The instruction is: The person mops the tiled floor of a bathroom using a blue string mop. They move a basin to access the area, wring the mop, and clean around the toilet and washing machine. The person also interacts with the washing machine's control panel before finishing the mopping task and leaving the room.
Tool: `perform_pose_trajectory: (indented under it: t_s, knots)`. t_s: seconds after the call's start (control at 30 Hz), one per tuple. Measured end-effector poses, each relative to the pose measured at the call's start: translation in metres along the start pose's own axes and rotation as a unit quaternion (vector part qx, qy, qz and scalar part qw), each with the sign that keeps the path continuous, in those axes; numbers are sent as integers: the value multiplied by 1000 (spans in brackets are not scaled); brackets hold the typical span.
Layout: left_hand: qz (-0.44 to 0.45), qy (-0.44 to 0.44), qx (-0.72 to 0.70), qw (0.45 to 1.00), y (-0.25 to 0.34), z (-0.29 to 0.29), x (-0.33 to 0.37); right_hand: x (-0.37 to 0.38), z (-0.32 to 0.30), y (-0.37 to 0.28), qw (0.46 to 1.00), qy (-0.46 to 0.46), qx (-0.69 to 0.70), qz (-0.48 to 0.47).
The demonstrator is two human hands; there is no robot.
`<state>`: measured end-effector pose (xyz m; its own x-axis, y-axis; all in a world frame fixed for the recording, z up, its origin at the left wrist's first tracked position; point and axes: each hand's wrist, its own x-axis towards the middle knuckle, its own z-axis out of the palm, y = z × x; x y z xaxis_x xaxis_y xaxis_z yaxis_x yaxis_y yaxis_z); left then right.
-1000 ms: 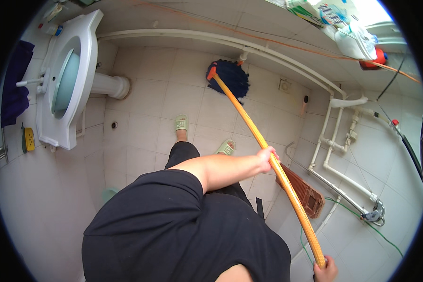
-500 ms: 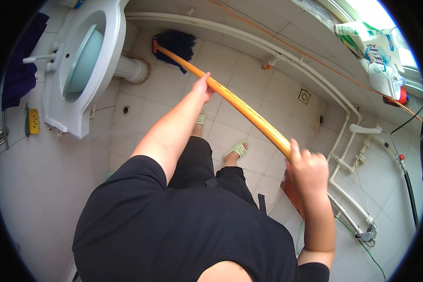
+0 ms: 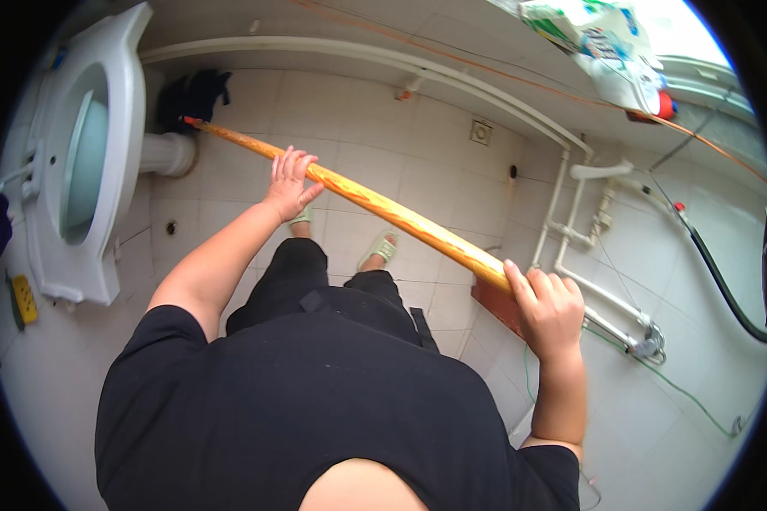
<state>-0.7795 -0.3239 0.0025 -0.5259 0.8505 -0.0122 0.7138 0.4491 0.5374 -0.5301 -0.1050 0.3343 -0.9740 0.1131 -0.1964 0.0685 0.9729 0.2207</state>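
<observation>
We are stretching our left hand (image 3: 290, 184) forward, thumb extended, its fingers grasping the wooden mop handle (image 3: 400, 220), while our right hand (image 3: 549, 315), elbow bent, is clenching the near end. The dark mop head (image 3: 184, 95) is lying, apparently on the floor (image 3: 366, 162), by the washbasin's white pedestal (image 3: 166, 155).

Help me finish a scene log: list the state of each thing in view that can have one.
Mop handle, slanted
Mop head, down beside the sink pedestal
Left hand, on the mop handle, fingers nearly straight; firmness of hold unclear
Right hand, closed on the handle near its upper end
Light blue basin, tilted in the sink
Green slippers, worn
Black hose, hanging in a curve
</observation>
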Motion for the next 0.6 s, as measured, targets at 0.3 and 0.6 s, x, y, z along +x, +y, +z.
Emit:
perform_pose_trajectory:
  t_s: [0.3, 0.6]
  knots:
    - [76, -83, -97, 989, 133, -9, 42, -81, -81, 49, 994, 62, -66, 66]
    - [-73, -184, -93, 976, 152, 8, 12, -49, -47, 106, 976, 119, 166, 79]
